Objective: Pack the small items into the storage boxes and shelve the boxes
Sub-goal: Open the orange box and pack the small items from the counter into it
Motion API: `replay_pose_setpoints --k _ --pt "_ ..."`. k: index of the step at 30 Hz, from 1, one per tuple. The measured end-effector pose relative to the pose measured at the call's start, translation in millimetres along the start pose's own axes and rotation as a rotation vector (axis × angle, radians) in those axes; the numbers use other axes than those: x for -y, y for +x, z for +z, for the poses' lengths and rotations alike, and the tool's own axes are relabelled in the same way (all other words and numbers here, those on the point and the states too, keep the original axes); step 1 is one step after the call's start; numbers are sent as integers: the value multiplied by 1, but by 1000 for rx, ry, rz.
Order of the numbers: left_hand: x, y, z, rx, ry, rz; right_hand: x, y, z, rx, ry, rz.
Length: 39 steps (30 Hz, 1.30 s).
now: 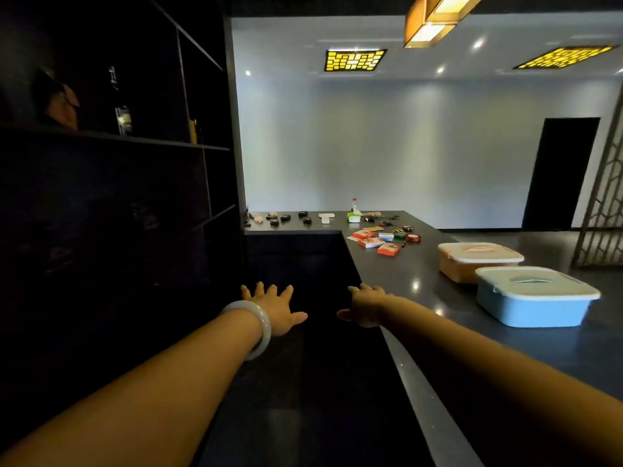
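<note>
Both grips empty: left hand [274,310] and right hand [365,306] spread wide, fingers apart, holding nothing. Packing not begun, I judge (both boxes lidded). Blue box [536,298] sits on the bench [421,281] right of the right grip, orange box [478,261] beyond it, small items [377,239] farther ahead. Next: unlid a box.

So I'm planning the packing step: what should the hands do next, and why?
Probably reach the right hand to the blue box and lift its lid. Both hands are empty, both boxes are closed, and the small items are loose on the counter.
</note>
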State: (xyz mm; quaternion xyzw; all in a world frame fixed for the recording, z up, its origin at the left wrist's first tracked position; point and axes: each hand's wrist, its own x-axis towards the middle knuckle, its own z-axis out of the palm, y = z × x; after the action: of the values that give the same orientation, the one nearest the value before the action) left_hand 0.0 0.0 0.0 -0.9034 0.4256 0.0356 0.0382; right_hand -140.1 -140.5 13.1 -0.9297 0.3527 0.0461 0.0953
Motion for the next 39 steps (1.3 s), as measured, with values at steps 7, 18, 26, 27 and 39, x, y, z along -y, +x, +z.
replay_pose_setpoints --k 7,18,26,27,39 --pt "-9 34 27 72 -15 14 -9 44 29 56 -12 23" --pt "25 169 24 109 9 144 15 181 40 101 68 91" --pt "60 309 13 128 74 247 27 301 25 76 186 187" --pt "60 326 15 136 83 263 23 314 24 77 184 205" --pt "-1 550 1 116 83 412 -81 515 -11 127 195 303"
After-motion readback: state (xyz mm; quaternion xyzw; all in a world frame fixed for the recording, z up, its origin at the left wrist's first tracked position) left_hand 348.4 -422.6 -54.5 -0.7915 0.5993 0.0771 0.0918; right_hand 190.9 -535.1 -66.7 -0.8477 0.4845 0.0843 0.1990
